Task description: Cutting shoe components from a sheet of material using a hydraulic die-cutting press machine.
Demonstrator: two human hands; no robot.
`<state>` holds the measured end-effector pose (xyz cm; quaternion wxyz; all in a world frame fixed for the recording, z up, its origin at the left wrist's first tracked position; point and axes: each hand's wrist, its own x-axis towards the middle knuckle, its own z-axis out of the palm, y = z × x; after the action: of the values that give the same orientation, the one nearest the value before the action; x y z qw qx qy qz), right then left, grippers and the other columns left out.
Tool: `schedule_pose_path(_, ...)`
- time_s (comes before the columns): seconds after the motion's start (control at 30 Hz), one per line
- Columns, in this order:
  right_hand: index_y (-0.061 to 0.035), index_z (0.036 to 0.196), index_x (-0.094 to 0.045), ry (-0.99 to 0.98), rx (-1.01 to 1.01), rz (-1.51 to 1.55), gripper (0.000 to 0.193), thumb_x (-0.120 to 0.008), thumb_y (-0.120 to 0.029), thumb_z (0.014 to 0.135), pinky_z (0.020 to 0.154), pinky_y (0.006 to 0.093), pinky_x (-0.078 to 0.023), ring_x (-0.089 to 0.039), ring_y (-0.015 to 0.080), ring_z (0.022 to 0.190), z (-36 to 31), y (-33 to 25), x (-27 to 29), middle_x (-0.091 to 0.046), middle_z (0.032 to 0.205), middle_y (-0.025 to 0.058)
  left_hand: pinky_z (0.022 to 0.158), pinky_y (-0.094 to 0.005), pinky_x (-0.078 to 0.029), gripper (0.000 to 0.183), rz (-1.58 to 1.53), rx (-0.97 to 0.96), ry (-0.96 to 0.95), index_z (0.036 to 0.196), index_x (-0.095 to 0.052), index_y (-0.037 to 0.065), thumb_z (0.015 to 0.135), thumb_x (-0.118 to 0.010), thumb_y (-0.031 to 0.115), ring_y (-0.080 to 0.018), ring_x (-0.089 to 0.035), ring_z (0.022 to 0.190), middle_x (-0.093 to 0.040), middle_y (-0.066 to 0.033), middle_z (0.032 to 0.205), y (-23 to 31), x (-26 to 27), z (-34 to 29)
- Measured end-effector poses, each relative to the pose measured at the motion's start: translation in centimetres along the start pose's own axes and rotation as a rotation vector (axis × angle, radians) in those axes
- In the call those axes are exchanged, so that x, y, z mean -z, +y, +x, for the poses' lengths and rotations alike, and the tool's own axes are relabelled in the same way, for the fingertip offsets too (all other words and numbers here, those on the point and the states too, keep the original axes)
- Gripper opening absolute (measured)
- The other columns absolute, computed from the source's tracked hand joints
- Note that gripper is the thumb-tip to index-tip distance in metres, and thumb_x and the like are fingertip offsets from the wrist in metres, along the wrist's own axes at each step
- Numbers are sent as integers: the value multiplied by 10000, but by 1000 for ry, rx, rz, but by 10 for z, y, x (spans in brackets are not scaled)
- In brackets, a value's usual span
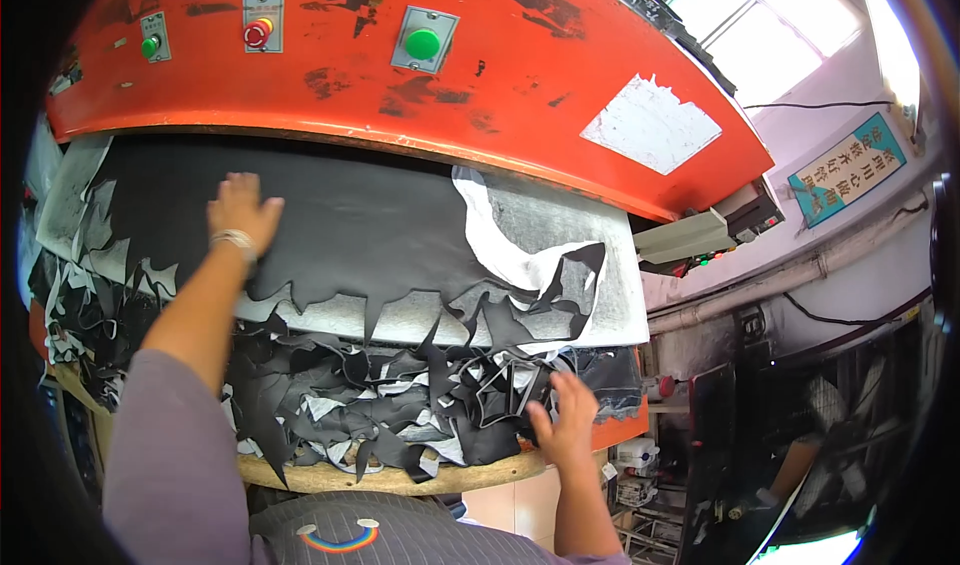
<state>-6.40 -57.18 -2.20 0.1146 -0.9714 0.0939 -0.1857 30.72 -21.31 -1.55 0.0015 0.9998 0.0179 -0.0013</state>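
Note:
A wide black sheet (pixel 350 215), leather-like and ragged along its near edge, is spread over a white board (pixel 622 295). My left hand (pixel 241 213) rests flat on its left part, fingers stretched out. At the sheet's right end a white backing strip (pixel 485 230) shows, curling toward a ragged black tail. My right hand (pixel 568 420) hovers at the right of the scrap heap, thumb and fingers apart, with nothing visible in it. Just left of it are dark angular outline-shaped pieces (pixel 503 390); whether they are metal or cut material I cannot tell.
A red-orange machine beam (pixel 340 75) with green buttons (pixel 422 44) and a red button (pixel 258 33) overhangs the board's far side. Black and white offcuts (pixel 350 395) heap along the near side, above a wooden rail (pixel 400 480). Dark shelving (pixel 800 435) stands at right.

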Motion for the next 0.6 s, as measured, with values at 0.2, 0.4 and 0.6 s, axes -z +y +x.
schedule_pose_path(0.2,-37,1199,-571,-152,-72,134,583,-759,-337,736,889,458,-400,-531,358,1072,-32,-5,-7,-431,1355,233,1129,-583,-65,676,-59,-489,-94,1495,-223,154,937,-336,518,-355,-82,1445,-142,-130,1567,183,-6,-80)
schedule_pose_path(0.4,-79,1073,-642,-191,-104,67,443,-751,-341,734,895,452,-391,-531,354,1069,-8,-3,-4,-482,1290,238,1125,-593,-44,586,-143,-747,-114,1482,-278,186,946,-360,407,-354,-95,1443,-161,-97,1568,204,-20,-154)
schedule_pose_path(0.6,-46,898,-644,-32,-105,97,365,-818,-249,649,916,456,-388,-549,377,1065,-29,-8,-21,-586,1165,236,1124,-594,-59,530,-263,-930,-127,1450,-356,204,941,-369,354,-347,-128,1438,-250,-114,1538,177,-26,-190)
